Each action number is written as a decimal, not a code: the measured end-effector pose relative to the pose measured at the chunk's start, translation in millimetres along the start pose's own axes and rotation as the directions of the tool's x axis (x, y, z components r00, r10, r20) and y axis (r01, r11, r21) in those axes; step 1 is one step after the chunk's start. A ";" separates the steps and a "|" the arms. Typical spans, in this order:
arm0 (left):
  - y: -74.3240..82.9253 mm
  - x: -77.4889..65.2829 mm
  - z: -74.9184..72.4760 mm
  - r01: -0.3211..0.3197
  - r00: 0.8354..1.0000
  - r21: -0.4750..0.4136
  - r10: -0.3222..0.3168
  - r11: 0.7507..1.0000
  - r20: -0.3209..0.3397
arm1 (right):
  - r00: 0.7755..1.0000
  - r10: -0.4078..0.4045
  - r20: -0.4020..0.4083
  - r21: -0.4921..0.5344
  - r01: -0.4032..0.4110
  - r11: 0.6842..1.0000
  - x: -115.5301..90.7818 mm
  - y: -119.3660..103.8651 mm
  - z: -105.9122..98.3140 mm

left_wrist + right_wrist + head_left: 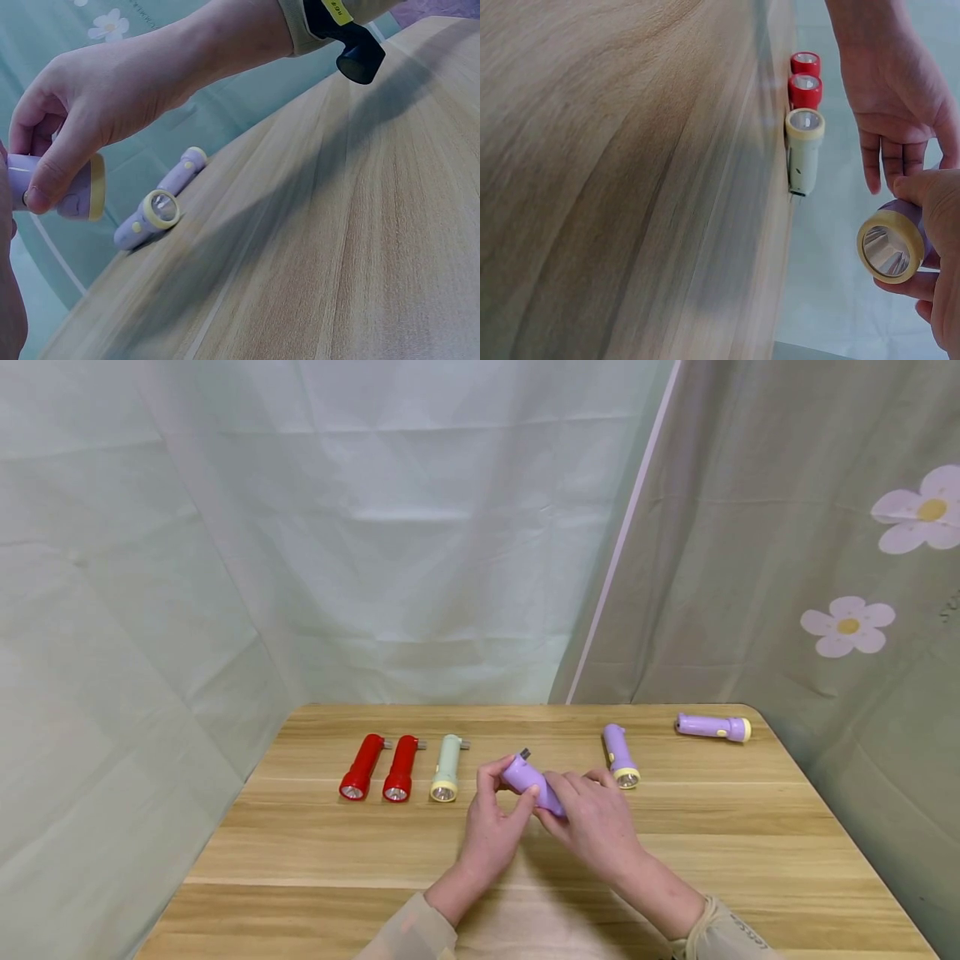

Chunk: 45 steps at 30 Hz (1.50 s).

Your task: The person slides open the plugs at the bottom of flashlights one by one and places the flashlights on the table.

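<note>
Both hands hold a purple flashlight above the middle of the table. My left hand pinches its tail end between thumb and fingers, close to a metal plug that sticks out there. Around the head end curl the fingers of my right hand, which hide much of that part in the head view. The yellow head rim shows in the left wrist view, and the clear lens faces the camera in the right wrist view.
To the left lie two red flashlights and a pale green flashlight, each with a metal plug out at the tail. A purple flashlight lies right of the hands; another purple flashlight is near the far right corner of the wooden table.
</note>
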<state>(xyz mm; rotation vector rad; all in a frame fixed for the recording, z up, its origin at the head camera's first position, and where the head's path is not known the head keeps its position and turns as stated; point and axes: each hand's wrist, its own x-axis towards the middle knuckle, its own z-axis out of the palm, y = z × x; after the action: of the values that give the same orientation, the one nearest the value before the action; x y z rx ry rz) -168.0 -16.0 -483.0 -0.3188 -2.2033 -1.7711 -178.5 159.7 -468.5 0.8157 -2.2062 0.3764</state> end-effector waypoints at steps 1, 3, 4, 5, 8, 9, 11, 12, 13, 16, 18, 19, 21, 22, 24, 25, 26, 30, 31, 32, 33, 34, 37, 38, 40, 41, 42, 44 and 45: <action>2.3 -0.2 -0.1 0.007 1.000 0.001 -0.007 1.000 -0.001 | 1.000 0.001 0.001 0.001 -0.001 1.000 -0.1 -0.1 0.1; 9.5 -0.9 -1.0 0.013 1.000 -0.002 -0.013 1.000 -0.002 | 1.000 0.002 0.003 0.002 -0.002 1.000 -0.3 -0.2 0.4; 13.4 -1.3 -1.7 0.015 1.000 -0.006 -0.015 1.000 -0.002 | 1.000 0.002 0.004 0.003 -0.002 1.000 -0.3 -0.3 0.4; 17.4 -1.8 -2.5 0.015 1.000 -0.011 -0.015 1.000 -0.002 | 1.000 0.002 0.005 0.003 -0.002 1.000 -0.3 -0.3 0.5; 26.8 -3.3 -4.5 0.001 1.000 -0.022 -0.001 1.000 -0.003 | 1.000 0.004 0.009 0.002 -0.004 1.000 -0.4 -0.4 0.7; 28.8 -3.7 -5.0 -0.002 1.000 -0.025 0.002 1.000 -0.004 | 1.000 0.001 0.006 0.001 -0.001 1.000 -0.4 -0.3 0.8; 29.4 -3.8 -5.3 -0.005 1.000 -0.023 0.005 1.000 -0.005 | 1.000 0.000 0.004 -0.001 0.000 1.000 -0.3 -0.4 0.9; 29.3 -3.8 -5.3 -0.006 1.000 -0.022 0.006 1.000 -0.004 | 1.000 0.000 0.004 -0.002 0.000 1.000 -0.3 -0.4 1.1; 29.3 -3.7 -5.4 -0.001 1.000 -0.021 0.001 1.000 -0.002 | 1.000 -0.002 0.000 -0.002 0.002 1.000 -0.2 -0.5 1.2; 28.4 -3.1 -5.8 0.003 1.000 -0.022 -0.003 1.000 0.006 | 1.000 -0.003 -0.002 -0.005 0.003 1.000 0.0 -0.7 1.3; 28.3 -2.9 -6.1 0.003 1.000 -0.021 -0.003 1.000 0.012 | 1.000 -0.004 -0.001 -0.005 0.004 1.000 0.1 -0.8 1.3; 28.4 -2.7 -6.4 -0.001 1.000 -0.022 0.001 1.000 0.015 | 1.000 -0.003 0.000 -0.004 0.003 1.000 0.2 -0.8 1.1; 29.2 -2.5 -6.9 -0.007 1.000 -0.020 0.007 1.000 0.019 | 1.000 0.000 0.004 -0.002 0.000 1.000 0.1 -0.8 0.8; 29.3 -2.4 -7.0 -0.008 1.000 -0.018 0.009 1.000 0.020 | 1.000 0.001 0.007 0.000 -0.001 1.000 0.0 -0.9 0.7; 29.1 -2.0 -7.0 -0.009 1.000 -0.018 0.009 1.000 0.020 | 1.000 0.003 0.013 0.003 -0.003 1.000 -0.1 -1.0 0.1; 27.9 -1.8 -6.6 -0.005 1.000 -0.016 0.006 1.000 0.020 | 1.000 0.007 0.019 0.004 -0.007 1.000 0.0 -1.2 -0.4; 23.4 -1.3 -5.9 -0.008 1.000 -0.017 0.008 1.000 0.019 | 1.000 0.010 0.025 0.004 -0.010 1.000 -0.1 -1.3 -0.9; 3.7 0.8 -3.7 -0.013 0.999 -0.020 0.013 1.000 0.030 | 0.999 0.016 0.037 0.003 -0.016 1.000 -0.3 -1.2 -1.7; -0.8 1.1 -3.2 -0.017 0.999 -0.022 0.017 1.000 0.031 | 0.999 0.015 0.036 0.003 -0.016 1.000 -0.3 -1.1 -1.5; -4.5 1.4 -3.0 -0.023 0.999 -0.026 0.024 0.999 0.033 | 1.000 0.011 0.028 0.004 -0.011 1.000 -0.4 -0.7 -1.0; -4.8 1.4 -3.1 -0.022 0.999 -0.026 0.023 0.999 0.034 | 1.000 0.009 0.025 0.004 -0.010 1.000 -0.6 -0.6 -0.7; -5.0 1.5 -2.7 -0.023 0.999 -0.026 0.023 0.999 0.031 | 1.000 0.006 0.020 0.003 -0.006 1.000 -0.7 -0.4 -0.3; -5.9 1.2 -2.7 -0.039 0.999 -0.024 0.039 0.999 0.023 | 1.000 -0.003 0.004 0.000 0.003 1.000 -1.1 0.1 1.0; -6.0 1.1 -2.9 -0.042 0.999 -0.021 0.043 0.999 0.022 | 1.000 -0.004 0.002 0.000 0.004 1.000 -1.3 0.2 1.2; -6.5 1.1 -3.3 -0.046 0.999 -0.015 0.046 0.999 0.022 | 1.000 0.000 0.006 -0.001 0.000 1.000 -1.3 0.0 1.2; -6.3 1.0 -3.6 -0.046 0.999 -0.011 0.046 0.999 0.024 | 1.000 -0.001 0.004 -0.001 0.001 1.000 -1.2 0.0 1.4; -6.2 0.9 -4.0 -0.044 0.999 -0.007 0.044 0.999 0.027 | 1.000 0.002 0.005 -0.002 -0.002 1.000 -1.1 -0.2 1.4; -5.7 1.0 -4.4 -0.037 0.999 -0.004 0.037 0.999 0.036 | 1.000 0.009 0.004 0.001 -0.009 1.000 -1.1 -0.2 1.6; -5.4 1.2 -4.5 -0.035 0.999 -0.003 0.035 0.999 0.040 | 1.000 0.012 0.002 0.002 -0.012 1.000 -1.1 -0.1 1.7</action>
<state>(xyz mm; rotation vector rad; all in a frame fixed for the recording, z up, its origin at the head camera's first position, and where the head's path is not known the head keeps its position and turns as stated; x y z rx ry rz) -170.7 -21.6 -486.5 -0.3945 -2.2097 -1.7639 -178.8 159.3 -470.4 0.8050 -2.2134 0.3845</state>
